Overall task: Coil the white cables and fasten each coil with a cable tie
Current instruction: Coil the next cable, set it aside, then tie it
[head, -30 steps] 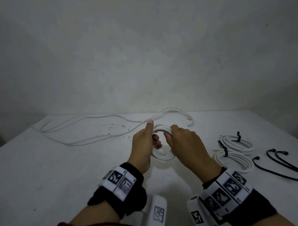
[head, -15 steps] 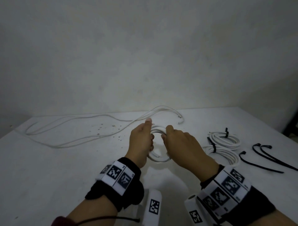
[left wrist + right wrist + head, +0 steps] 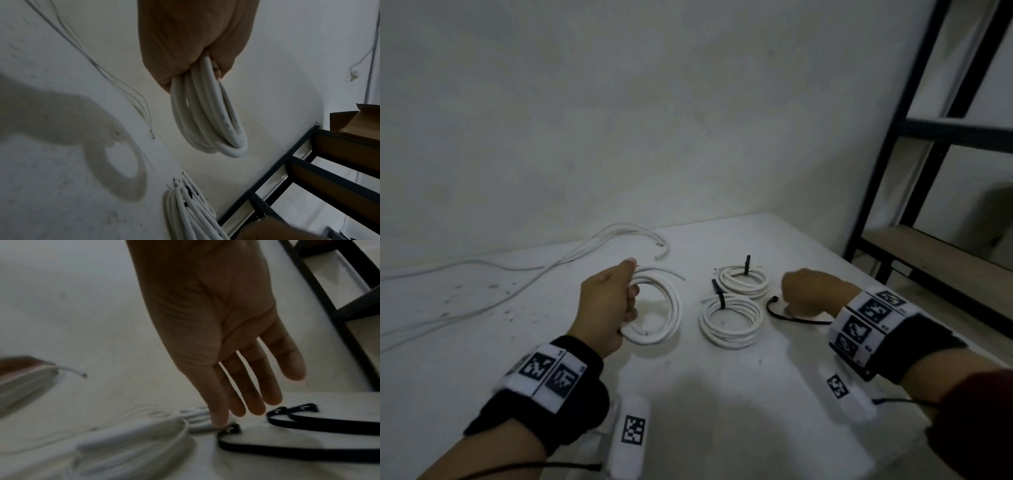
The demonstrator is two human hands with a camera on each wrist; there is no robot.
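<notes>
The left hand (image 3: pixel 608 301) grips the fresh coil (image 3: pixel 661 308) by its near side, fingers curled round all the loops, holding it upright just above the table (image 3: pixel 722 394). The right hand (image 3: pixel 222 337) has its fingers straight and spread, index tip touching the head of a black tie (image 3: pixel 232 430) that lies beside the tied coils (image 3: pixel 736 301) — nothing pinched yet. To do this well, I'd pinch the tie near its head, keep the left grip tight so no loop springs loose (one cut end already pokes out), then thread the tie through the coil's centre. The table is white and speckled, set against a plain pale wall; loose cables (image 3: pixel 482 274) trail at the far left, and a black shelf frame (image 3: pixel 928 171) stands at right.
</notes>
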